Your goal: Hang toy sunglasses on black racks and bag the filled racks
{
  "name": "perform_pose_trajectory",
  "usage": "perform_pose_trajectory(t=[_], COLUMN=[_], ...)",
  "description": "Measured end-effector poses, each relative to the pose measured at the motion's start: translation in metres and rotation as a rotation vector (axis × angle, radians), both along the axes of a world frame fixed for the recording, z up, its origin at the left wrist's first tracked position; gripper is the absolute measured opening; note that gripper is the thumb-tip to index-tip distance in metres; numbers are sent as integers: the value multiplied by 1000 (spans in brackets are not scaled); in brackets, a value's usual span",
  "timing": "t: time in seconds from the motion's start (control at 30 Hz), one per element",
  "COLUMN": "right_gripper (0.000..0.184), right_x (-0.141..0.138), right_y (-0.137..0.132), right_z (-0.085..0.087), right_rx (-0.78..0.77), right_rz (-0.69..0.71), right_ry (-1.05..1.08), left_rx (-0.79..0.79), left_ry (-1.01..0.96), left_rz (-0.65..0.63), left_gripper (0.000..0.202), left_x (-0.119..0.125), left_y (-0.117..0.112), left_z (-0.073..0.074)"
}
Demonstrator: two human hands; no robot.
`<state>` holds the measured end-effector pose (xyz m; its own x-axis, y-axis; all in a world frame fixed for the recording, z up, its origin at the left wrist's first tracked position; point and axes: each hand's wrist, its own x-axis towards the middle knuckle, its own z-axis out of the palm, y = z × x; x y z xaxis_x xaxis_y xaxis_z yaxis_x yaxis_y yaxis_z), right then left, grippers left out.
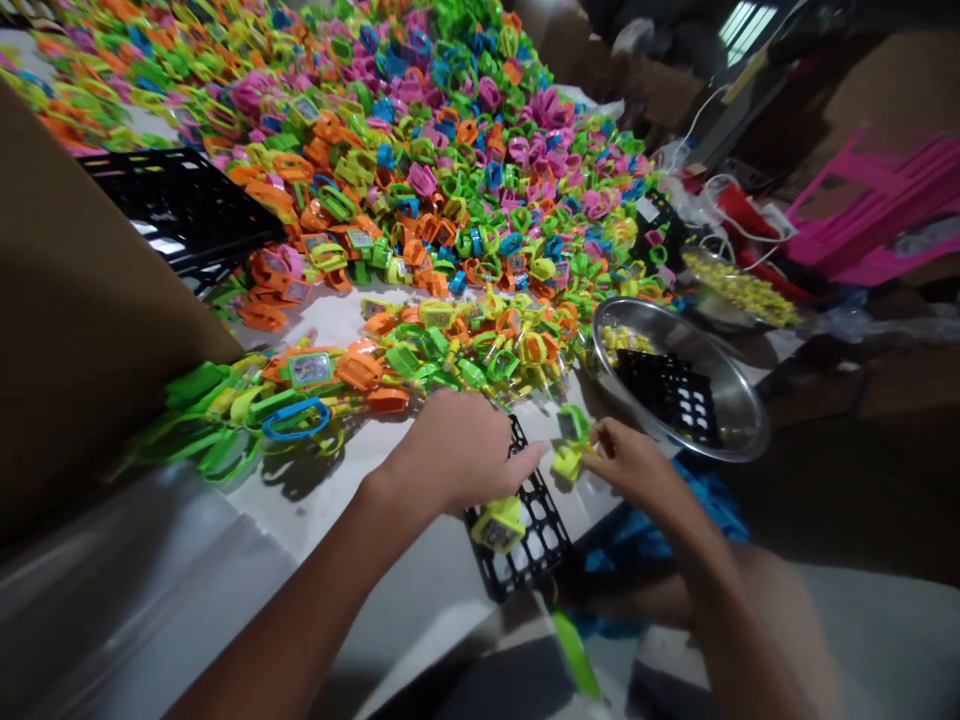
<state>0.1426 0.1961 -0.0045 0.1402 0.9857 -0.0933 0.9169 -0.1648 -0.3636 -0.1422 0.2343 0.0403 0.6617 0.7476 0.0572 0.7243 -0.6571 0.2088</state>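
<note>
Now green-and-yellow toy watch (572, 440) is pinched by right hand (628, 458), just beside black perforated tray (553, 540), itself partly covered by left hand (465, 450), whose grip can't be told

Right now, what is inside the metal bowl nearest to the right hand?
Inside the metal bowl are small yellow pieces and a black rack, perhaps more than one. The rack covers part of the bowl, so I cannot tell what lies beneath it.
</note>
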Motion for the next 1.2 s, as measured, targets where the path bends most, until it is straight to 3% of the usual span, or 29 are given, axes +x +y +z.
perform_pose_trajectory(t=[0.23, 0.3, 0.37, 0.43, 0.5, 0.67, 0.87, 0.97, 1.2], right_gripper=[26, 36, 41, 36, 29, 24, 13, 9, 10], right_x=[-6, -22, -45, -69, -89, -101, -92, -97, -109], right_y=[-34, -52, -71, -87, -97, -101, -106, -107, -104], right_z=[12, 12, 7, -1, -11, -23, -19, -16, -11], right_rx=[234, 165, -16, -131, -132, -67, -48, -62, -72], right_rz=[-213, -249, -214, -169, -156, -131, 120, 227, 188], right_ry=[58, 270, 521, 667, 712, 707, 442, 425, 373], left_rx=[-35, -31, -35, -54, -64, -39, -309, -346, -378], left_ry=[21, 12, 6, 2, -7, -84, -162, -118, -130], left_rz=[64, 78, 84, 79, 72, -51, -296, -323, -301], left_gripper=[74, 71, 70, 69, 69, 62, 45, 34, 19], left_x=[4, 7, 8, 9, 10, 5, -16, -20, -22], left_y=[-1, -1, -2, -2, -3, -7, 0, 3, -2], left_z=[0, 0, 0, -1, -1, 5, 16, 15, 13])
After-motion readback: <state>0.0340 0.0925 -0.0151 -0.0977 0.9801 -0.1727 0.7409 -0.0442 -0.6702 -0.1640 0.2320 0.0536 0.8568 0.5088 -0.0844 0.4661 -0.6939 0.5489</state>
